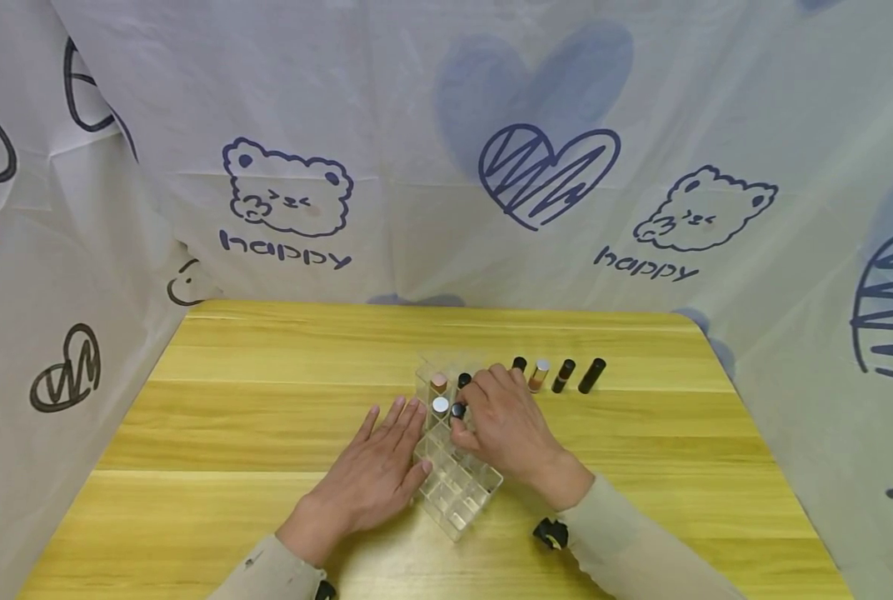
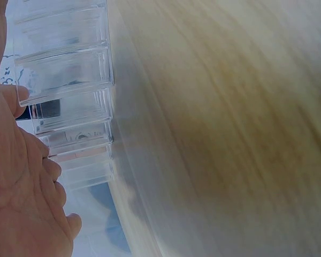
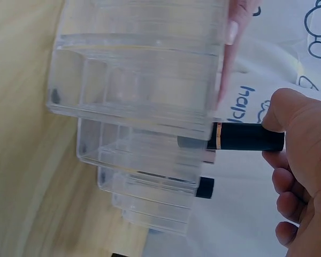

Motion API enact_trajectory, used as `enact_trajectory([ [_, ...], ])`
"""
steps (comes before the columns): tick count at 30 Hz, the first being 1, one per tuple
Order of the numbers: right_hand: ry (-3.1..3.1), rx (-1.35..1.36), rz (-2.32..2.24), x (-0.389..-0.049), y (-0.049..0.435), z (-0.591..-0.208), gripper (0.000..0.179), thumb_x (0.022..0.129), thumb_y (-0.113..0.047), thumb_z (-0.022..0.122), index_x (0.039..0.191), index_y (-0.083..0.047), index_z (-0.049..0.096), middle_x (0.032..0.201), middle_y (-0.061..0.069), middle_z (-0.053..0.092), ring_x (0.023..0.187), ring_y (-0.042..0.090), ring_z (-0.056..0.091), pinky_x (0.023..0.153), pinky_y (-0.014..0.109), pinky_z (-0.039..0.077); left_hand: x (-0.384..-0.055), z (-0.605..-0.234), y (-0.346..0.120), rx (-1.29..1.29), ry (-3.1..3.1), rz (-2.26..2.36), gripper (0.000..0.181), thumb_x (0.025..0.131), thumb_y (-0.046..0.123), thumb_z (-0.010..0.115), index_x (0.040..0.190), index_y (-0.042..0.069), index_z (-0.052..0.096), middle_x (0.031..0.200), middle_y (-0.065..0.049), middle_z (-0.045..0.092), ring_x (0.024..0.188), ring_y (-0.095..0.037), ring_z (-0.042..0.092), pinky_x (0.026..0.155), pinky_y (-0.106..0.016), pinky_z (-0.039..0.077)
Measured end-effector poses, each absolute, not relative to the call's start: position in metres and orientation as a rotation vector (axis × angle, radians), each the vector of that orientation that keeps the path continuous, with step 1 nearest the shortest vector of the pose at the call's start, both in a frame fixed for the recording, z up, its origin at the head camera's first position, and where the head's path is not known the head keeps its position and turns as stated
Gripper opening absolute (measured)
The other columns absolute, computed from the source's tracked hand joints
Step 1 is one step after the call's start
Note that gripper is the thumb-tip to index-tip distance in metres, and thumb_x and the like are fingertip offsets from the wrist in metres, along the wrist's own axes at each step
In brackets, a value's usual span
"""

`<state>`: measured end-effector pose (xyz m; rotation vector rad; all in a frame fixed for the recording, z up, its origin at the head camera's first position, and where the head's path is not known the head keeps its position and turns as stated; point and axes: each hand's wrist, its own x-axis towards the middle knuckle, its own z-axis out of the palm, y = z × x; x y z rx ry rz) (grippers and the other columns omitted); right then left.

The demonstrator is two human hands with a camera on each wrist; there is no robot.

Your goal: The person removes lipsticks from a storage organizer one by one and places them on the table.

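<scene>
Apparently, the work is about halfway. In the far part of a stepped organizer of clear plastic [image 1: 457,492], three small tubes stand: a pinkish-topped tube [image 1: 438,383], a silver-white-topped tube [image 1: 441,405] and a black-capped tube [image 1: 465,381]. A fourth, a black cylindrical tube with a gold band [image 3: 249,137], seems partly inside a compartment; the right hand's [image 1: 502,425] grip is clamped on its upper end. The left hand [image 1: 375,471], fingers straight, rests against the organizer. Probably four upright tubes, three black [image 1: 592,376] and one silver-capped [image 1: 539,377], remain on the yellow wooden bench [image 1: 266,417].
</scene>
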<state>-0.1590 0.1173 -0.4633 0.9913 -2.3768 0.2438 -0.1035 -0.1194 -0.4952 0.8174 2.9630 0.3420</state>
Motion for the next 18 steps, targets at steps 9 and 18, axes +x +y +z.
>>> enact_trajectory([
  [9, -2.327, 0.970, 0.243, -0.157, 0.121, -0.451, 0.021, 0.085, -0.029, 0.072, 0.090, -0.009, 0.070, 0.085, 0.002, 0.062, 0.080, 0.023, 0.053, 0.069, 0.034, 0.039, -0.104, -0.496, -0.120, 0.818, 2.955, 0.364, 0.073, 0.114, 0.051, 0.029, 0.168, 0.005, 0.016, 0.176, -0.013, 0.017, 0.164, -0.030, 0.014, 0.134, -0.055, 0.009],
  [18, -2.304, 0.934, 0.264, -0.154, 0.131, -0.438, 0.022, 0.081, -0.027, 0.077, 0.089, -0.008, 0.072, 0.086, 0.003, 0.065, 0.082, 0.026, 0.056, 0.069, 0.036, 0.042, -0.105, -0.497, -0.120, 0.803, 2.938, 0.354, 0.073, 0.113, 0.053, 0.027, 0.169, 0.007, 0.012, 0.176, -0.010, 0.012, 0.164, -0.028, 0.010, 0.134, -0.054, 0.007],
])
